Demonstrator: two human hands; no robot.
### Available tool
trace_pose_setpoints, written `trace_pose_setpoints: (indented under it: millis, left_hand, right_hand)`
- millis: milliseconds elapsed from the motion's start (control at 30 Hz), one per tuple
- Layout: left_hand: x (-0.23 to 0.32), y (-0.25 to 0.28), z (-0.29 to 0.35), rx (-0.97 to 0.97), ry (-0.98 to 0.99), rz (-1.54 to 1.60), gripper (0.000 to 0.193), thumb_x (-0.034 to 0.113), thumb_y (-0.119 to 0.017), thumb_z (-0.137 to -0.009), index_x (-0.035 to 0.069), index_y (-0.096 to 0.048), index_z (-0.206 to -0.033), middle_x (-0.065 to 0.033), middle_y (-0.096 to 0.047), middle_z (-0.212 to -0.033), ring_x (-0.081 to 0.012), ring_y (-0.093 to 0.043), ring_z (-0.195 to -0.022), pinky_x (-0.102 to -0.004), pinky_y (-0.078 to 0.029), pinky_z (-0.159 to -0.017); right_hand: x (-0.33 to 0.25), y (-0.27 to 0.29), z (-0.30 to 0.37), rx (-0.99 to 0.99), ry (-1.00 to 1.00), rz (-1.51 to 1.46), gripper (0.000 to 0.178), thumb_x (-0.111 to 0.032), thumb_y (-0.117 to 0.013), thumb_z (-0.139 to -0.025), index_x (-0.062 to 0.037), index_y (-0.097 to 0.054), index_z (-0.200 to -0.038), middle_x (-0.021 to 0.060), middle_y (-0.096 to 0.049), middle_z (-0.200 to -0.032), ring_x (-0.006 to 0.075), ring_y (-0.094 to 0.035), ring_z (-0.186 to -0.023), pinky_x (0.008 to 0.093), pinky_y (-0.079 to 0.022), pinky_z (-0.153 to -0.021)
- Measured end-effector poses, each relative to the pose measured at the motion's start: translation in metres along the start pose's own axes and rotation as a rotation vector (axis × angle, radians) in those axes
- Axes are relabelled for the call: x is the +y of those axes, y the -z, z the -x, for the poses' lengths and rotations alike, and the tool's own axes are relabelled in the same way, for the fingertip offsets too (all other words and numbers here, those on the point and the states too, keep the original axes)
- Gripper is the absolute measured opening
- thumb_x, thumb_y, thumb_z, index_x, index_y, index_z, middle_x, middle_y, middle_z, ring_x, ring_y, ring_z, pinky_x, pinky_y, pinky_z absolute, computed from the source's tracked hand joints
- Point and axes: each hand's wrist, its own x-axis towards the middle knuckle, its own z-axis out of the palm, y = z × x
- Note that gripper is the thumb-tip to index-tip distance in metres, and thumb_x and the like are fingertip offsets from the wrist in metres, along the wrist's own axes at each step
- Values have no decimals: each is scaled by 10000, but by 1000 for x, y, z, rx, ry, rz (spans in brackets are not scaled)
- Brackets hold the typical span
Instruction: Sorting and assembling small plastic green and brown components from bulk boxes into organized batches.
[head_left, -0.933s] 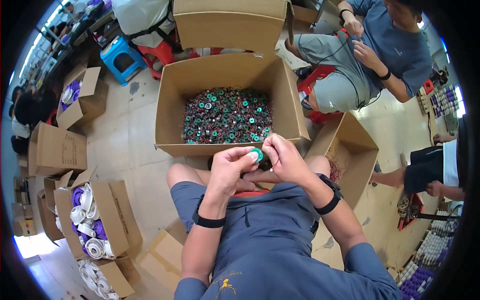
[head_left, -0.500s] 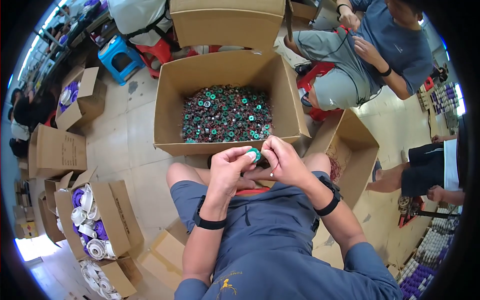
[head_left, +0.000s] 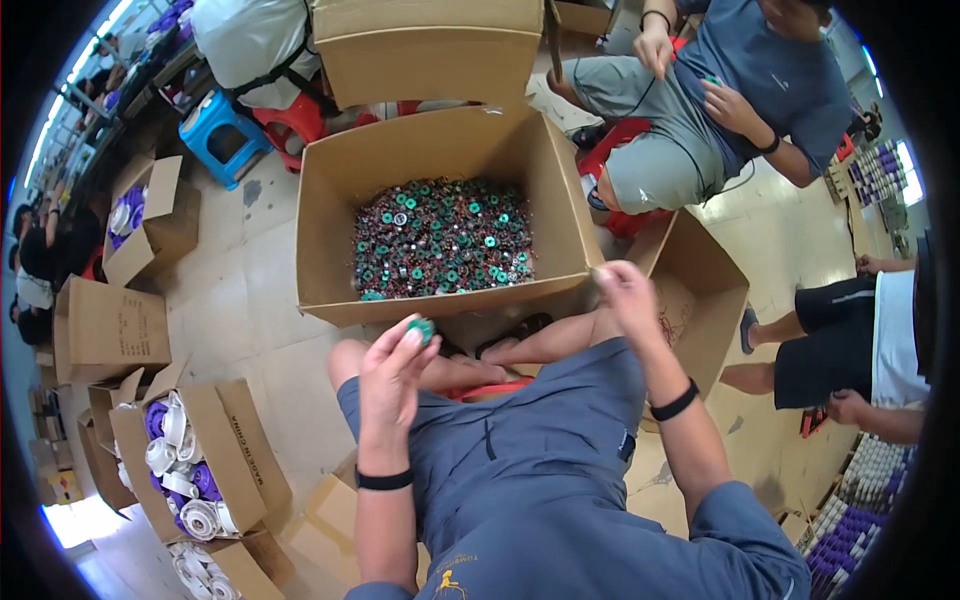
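My left hand (head_left: 388,385) is closed, with thumb and fingers pinching a small round green disc (head_left: 421,330) just in front of the big carton's near wall. Out to the right, my right hand (head_left: 630,300) is beside that carton's near right corner. Its fingers look curled but are smeared by motion, so what they hold, if anything, does not show. The big open carton (head_left: 430,308) holds a heap of green discs and dark reddish wired parts (head_left: 445,240). Right of it stands another open carton (head_left: 712,290) with thin reddish wires low inside.
A co-worker (head_left: 745,90) sits at the far right, hands raised with a dark cord and a small green piece. Another person (head_left: 850,330) stands at right. Cartons of white and purple rolls (head_left: 190,470) are on the left, beyond them a blue stool (head_left: 222,140).
My hands have come apart. The left drew back leftward with the green disc; the right swung out to the right, away from it. The co-worker's hands have also shifted.
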Motion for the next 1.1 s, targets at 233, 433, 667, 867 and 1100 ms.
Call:
trace_pose_setpoints:
  millis: [233,433,667,867,1100]
  left_hand:
    - [28,177,41,588,-324,141,213,41,-629,-905,-42,-598,-1099,-118,-651,-1023,-207,-655,-932,-288,-578,-874]
    - [-31,326,92,1001,-206,259,108,50,-594,-928,-18,-624,-1006,-91,-657,-978,-190,-653,-894,-255,-597,-812]
    - [-106,383,161,1371,-151,280,81,93,-582,-942,35,-630,-913,-33,-632,-806,-119,-596,-681,-186,-539,-579]
    - [-100,361,149,1620,-87,54,135,104,-522,-929,103,-598,-818,13,-570,-729,-86,-507,-600,-211,-421,-512]
    - [-110,362,156,1676,-50,-7,142,116,-476,-923,119,-557,-807,28,-541,-721,-86,-493,-638,-235,-387,-539]
  right_hand:
    - [224,218,-5,562,-432,214,142,-123,-566,-857,-15,-656,-880,25,-545,-622,111,-479,-488,273,-385,-448]
    - [243,229,-22,664,-436,486,316,-39,-542,-852,50,-603,-1148,118,-670,-956,170,-636,-895,290,-494,-818]
    - [-17,-50,-103,-190,17,179,211,-140,-652,-897,0,-644,-1054,22,-646,-878,90,-597,-786,245,-491,-720]
    - [39,-224,-175,-658,14,532,210,-200,-671,-836,-41,-694,-972,87,-694,-830,148,-644,-751,317,-528,-713]
    - [139,-358,-186,-1074,-528,521,529,-257,-673,-862,-135,-517,-1352,53,-600,-888,172,-576,-738,323,-479,-555]
